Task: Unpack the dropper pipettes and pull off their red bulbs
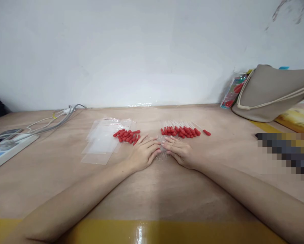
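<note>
A small bundle of clear tubes [163, 155] lies on the wooden table [152, 189] at the middle of the view, mostly covered by both hands. Only a few transparent ends show between the fingertips, and they are too faint to count. The left hand [143, 154] and the right hand [181, 152] rest on it from either side, fingers straight and close together, tips almost touching. Both thumbs are hidden, so I cannot tell whether either hand pinches a tube or only lies on it.

Just beyond the right hand is a row of droppers with red bulbs [181, 131]. Their clear stems are hard to make out against the wood, and one dropper [206, 132] lies a little apart to the right. Just beyond the left hand is a heap of loose red bulbs [127, 135], touching a stack of clear plastic bags [101, 142] whose edges blur into the table.

At the far left, a white power strip [6, 149] with grey cables [52, 125] is cut off by the frame. At the right, a beige bag [271, 93] half hides a colourful packet [232, 91], and a pixelated patch [286, 152] covers something below it.
</note>
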Demonstrator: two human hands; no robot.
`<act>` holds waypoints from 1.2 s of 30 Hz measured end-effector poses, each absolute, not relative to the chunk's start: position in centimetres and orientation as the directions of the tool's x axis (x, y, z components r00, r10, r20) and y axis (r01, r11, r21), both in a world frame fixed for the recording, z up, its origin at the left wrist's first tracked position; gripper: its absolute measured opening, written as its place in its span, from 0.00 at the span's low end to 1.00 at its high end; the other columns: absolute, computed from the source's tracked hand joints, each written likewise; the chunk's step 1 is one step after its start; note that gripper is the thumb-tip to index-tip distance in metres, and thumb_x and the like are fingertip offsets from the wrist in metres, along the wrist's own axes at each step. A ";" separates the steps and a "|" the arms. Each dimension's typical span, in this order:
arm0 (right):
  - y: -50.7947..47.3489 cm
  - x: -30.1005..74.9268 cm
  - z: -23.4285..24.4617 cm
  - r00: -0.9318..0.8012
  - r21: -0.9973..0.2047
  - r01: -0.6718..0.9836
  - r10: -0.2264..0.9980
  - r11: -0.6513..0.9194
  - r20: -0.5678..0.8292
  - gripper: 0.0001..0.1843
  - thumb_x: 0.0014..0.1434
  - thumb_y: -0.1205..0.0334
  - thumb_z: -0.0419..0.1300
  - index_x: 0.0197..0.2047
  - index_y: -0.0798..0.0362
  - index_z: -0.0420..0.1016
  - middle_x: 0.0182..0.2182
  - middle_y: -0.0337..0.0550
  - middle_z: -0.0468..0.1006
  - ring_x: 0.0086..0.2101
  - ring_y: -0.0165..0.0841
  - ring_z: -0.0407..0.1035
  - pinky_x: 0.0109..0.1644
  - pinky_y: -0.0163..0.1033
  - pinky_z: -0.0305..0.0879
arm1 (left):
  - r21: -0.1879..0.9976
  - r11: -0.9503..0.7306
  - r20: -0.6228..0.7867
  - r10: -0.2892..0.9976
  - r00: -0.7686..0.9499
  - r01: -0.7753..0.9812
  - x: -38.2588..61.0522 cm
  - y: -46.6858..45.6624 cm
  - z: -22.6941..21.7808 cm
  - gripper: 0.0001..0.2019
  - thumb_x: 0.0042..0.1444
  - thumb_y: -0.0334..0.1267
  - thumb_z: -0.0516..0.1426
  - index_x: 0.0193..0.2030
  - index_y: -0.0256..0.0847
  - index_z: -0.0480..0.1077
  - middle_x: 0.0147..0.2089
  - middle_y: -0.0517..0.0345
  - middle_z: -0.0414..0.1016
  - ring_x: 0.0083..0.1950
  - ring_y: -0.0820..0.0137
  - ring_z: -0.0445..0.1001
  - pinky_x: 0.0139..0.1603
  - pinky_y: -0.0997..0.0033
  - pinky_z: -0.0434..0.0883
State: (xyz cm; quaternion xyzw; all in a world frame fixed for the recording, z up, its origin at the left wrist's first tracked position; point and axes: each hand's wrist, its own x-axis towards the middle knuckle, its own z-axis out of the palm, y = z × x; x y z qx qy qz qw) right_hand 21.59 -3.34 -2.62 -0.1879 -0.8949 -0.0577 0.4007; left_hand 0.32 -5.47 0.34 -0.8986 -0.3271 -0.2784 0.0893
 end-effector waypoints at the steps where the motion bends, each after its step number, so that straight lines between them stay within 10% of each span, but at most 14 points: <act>1: -3.4 21.6 -2.6 -0.610 -0.038 0.376 0.278 0.926 0.741 0.17 0.61 0.68 0.49 0.53 0.54 0.67 0.48 0.47 0.74 0.53 0.36 0.63 0.57 0.47 0.63 | 0.015 -0.774 0.546 0.537 0.643 0.633 0.2 -5.5 0.4 0.10 0.61 0.37 0.49 0.41 0.41 0.70 0.47 0.57 0.75 0.56 0.67 0.67 0.63 0.56 0.53; 19: -4.5 23.0 -2.0 -0.635 -0.073 0.384 0.320 0.921 0.703 0.16 0.61 0.66 0.48 0.50 0.52 0.69 0.45 0.44 0.76 0.48 0.32 0.68 0.55 0.43 0.66 | -0.049 -0.787 0.482 0.521 0.705 0.615 -1.6 -5.9 0.8 0.10 0.62 0.35 0.47 0.42 0.40 0.68 0.52 0.54 0.72 0.60 0.64 0.63 0.65 0.49 0.48; 28: -4.0 24.7 -1.2 -0.429 -0.046 0.746 0.531 0.665 0.731 0.15 0.60 0.64 0.50 0.47 0.54 0.72 0.25 0.43 0.73 0.29 0.32 0.66 0.34 0.40 0.57 | 0.253 -0.579 0.740 0.632 0.231 0.775 -5.3 -4.1 2.3 0.10 0.58 0.39 0.51 0.40 0.41 0.72 0.35 0.54 0.66 0.36 0.69 0.68 0.36 0.68 0.69; 36: -4.3 22.9 -1.1 -0.375 -0.095 0.802 0.621 0.590 0.688 0.09 0.56 0.68 0.50 0.34 0.55 0.72 0.27 0.41 0.76 0.31 0.33 0.68 0.37 0.40 0.50 | 0.393 -0.173 0.465 0.885 -0.032 0.903 -10.2 0.1 4.4 0.16 0.53 0.43 0.51 0.44 0.39 0.70 0.33 0.57 0.70 0.30 0.71 0.67 0.35 0.70 0.65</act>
